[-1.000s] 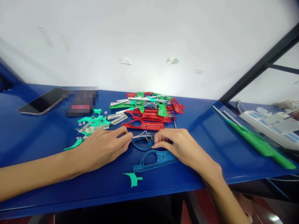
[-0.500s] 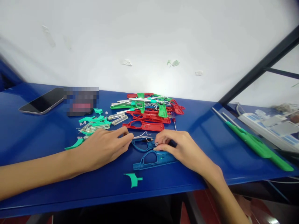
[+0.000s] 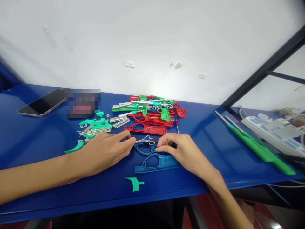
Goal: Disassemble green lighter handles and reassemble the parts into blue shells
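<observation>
My left hand [image 3: 111,146] is closed at the narrow end of an upper blue plastic lighter half-shell [image 3: 143,151], its fingers pinching a thin silvery rod [image 3: 140,141]. Loose white wires [image 3: 149,137] stick up beside the rod. Over the wide end of the same half-shell, my right hand [image 3: 177,148] has thumb and fingertips pressed together; what they hold is hidden. In front lies a second blue half-shell [image 3: 164,163] with a loop opening, partly under my right hand. A green trigger piece [image 3: 135,183] rests nearer the table edge.
Behind my hands is a pile of red half-shells [image 3: 152,128], green shells [image 3: 165,113] and metal tubes. Clear fuel tanks [image 3: 121,122] and green triggers [image 3: 76,147] lie left. A screwdriver [image 3: 176,122], a phone [image 3: 43,103] and a long green lighter [image 3: 257,144] are also there.
My right fingertips have shifted slightly left along the upper blue half-shell, and the small grey round piece seen between them is now hidden. My left hand stays in place.
</observation>
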Motion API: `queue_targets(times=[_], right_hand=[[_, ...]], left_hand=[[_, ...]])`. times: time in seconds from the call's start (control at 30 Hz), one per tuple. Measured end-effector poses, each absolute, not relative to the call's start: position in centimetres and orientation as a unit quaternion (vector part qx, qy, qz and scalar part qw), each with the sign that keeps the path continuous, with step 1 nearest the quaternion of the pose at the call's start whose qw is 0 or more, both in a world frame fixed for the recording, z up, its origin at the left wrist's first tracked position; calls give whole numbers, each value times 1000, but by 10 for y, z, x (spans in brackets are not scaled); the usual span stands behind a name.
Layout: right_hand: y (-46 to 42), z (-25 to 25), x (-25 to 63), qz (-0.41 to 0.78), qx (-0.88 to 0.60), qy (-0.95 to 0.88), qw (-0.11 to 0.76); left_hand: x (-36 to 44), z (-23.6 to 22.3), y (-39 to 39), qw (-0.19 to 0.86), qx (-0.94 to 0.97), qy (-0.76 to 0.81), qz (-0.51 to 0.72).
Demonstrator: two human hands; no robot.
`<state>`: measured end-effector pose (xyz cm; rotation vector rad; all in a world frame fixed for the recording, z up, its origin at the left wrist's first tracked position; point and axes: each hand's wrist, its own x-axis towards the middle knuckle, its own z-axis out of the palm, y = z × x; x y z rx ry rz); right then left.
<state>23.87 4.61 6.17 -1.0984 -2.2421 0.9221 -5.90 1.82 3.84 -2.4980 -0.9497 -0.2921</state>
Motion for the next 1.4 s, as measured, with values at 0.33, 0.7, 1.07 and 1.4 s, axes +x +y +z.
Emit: queue_targets(times=[0.33,0.7,1.07,1.4], right_hand=[[46,60,238,352,-425,-793,257],[44,62,235,326,-440,-792,271],[48,62,232,278,-435,-822,240],[59,70,234,211,-380,-873,220]], left_hand=[[-58,36,19,230,-903,-345,-112],[-58,36,19,226,-904,-346,-111],[-56,39,18,237,-903,-344,-104],[-54,40,17,236,-902,-347,-103]])
